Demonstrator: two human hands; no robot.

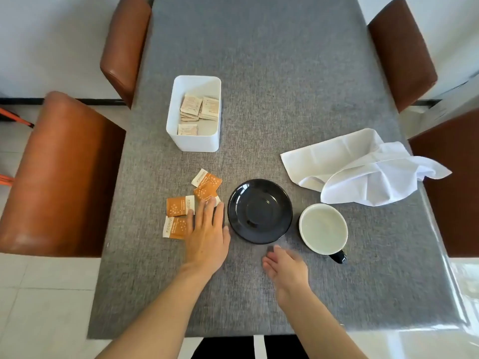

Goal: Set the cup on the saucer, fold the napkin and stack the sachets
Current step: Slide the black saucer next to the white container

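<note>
A black saucer lies empty near the table's front centre. To its right stands a cup, white inside, with a black handle pointing toward me. A crumpled white napkin lies unfolded behind the cup. Several orange sachets are scattered left of the saucer. My left hand lies flat with straight fingers, its fingertips touching the sachets. My right hand hovers open and blurred just in front of the saucer, left of the cup, holding nothing.
A white box holding several pale sachets stands behind the orange ones. The grey table stretches away from me. Brown chairs flank it: two on the left, two on the right.
</note>
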